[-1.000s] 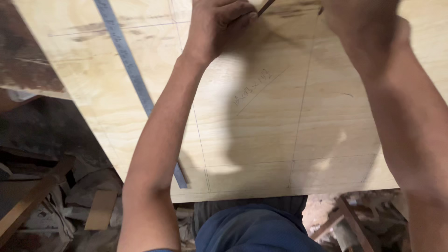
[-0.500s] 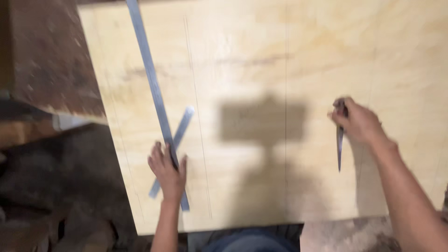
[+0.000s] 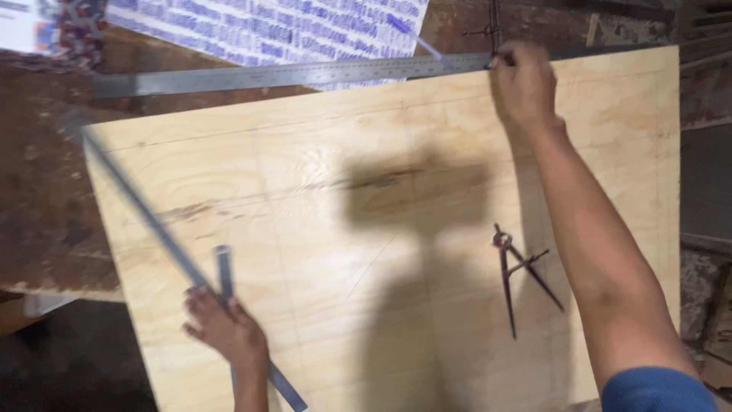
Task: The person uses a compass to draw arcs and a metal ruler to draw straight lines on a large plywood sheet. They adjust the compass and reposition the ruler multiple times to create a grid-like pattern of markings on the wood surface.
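A pale plywood sheet with faint pencil lines lies in front of me. My left hand presses on a metal square near the sheet's left edge; its long arm runs up to the left and its short arm points upward. My right hand reaches to the far edge and grips the end of a long steel ruler that lies across the top. A metal divider compass lies loose on the sheet, below my right forearm.
A dark, worn bench top shows left of the sheet. A printed blue-and-white sheet lies beyond the ruler. A second dark metal tool lies at the far edge. The sheet's right edge drops to dark clutter.
My right hand has put the compass down on the sheet and reached up to the long ruler. My left hand has stayed on the square. The view has shifted toward the far edge.
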